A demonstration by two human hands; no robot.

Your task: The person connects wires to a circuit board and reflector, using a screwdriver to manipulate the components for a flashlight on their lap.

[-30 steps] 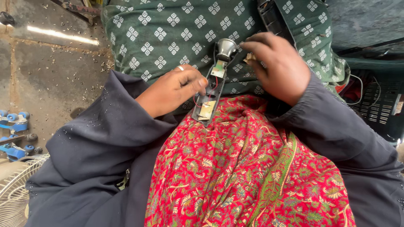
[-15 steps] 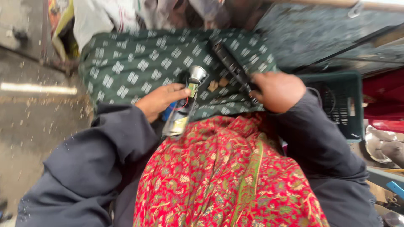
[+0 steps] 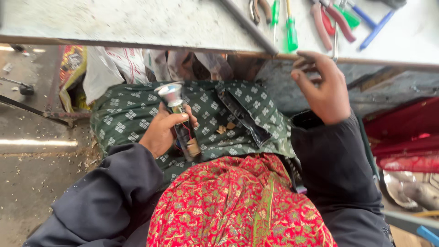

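My left hand (image 3: 161, 132) grips a small flashlight assembly (image 3: 179, 120) over my lap: a shiny silver reflector head on top, thin wires and a small board below. My right hand (image 3: 323, 88) is raised with fingers apart, touching the front edge of the workbench (image 3: 114, 23), holding nothing. Just above its fingers lie several tools: green-handled screwdrivers (image 3: 291, 32), red-handled pliers (image 3: 325, 23) and a blue-handled tool (image 3: 375, 23). A dark strip-shaped part (image 3: 242, 114) lies on the green patterned cloth (image 3: 123, 119) across my knees.
A red patterned cloth (image 3: 228, 206) covers my lap nearest me. A metal rod (image 3: 249, 25) lies diagonally on the bench. Bags and cloth (image 3: 109, 68) are stuffed under the bench. Red fabric (image 3: 407, 137) and metal dishes (image 3: 407, 190) sit at right; dusty floor (image 3: 32, 137) at left.
The view tilted up to show the bench top. My right hand left the lap and rose to the bench edge. My left hand keeps the flashlight assembly, now held more upright.
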